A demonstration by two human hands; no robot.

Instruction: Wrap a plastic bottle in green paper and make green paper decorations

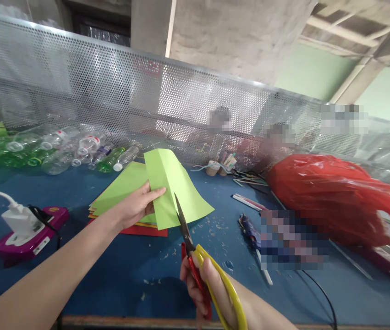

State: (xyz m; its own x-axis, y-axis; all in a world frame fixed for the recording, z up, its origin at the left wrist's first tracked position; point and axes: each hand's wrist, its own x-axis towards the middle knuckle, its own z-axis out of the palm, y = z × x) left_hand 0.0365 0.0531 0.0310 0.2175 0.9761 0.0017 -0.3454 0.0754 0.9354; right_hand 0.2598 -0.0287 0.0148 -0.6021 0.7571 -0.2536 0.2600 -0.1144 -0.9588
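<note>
My left hand [143,204] pinches a light green sheet of paper [188,192] by its left part, thumb on top. The sheet has a lengthwise crease and is held up off the table. In my right hand [211,284] is a pair of scissors [187,233] with one yellow and one red handle. Their blades point up at the sheet's lower edge, near the crease; whether they bite into the paper I cannot tell. Under the left hand lies a stack of coloured paper [119,192], green on top with yellow, orange and red edges below.
Plastic bottles [88,144] line the back left. A purple power strip [30,236] with a white plug sits at the left. To the right are a blue glue gun [249,231] with a cord and a red plastic bag [332,197]. A perforated metal screen [119,91] stands behind.
</note>
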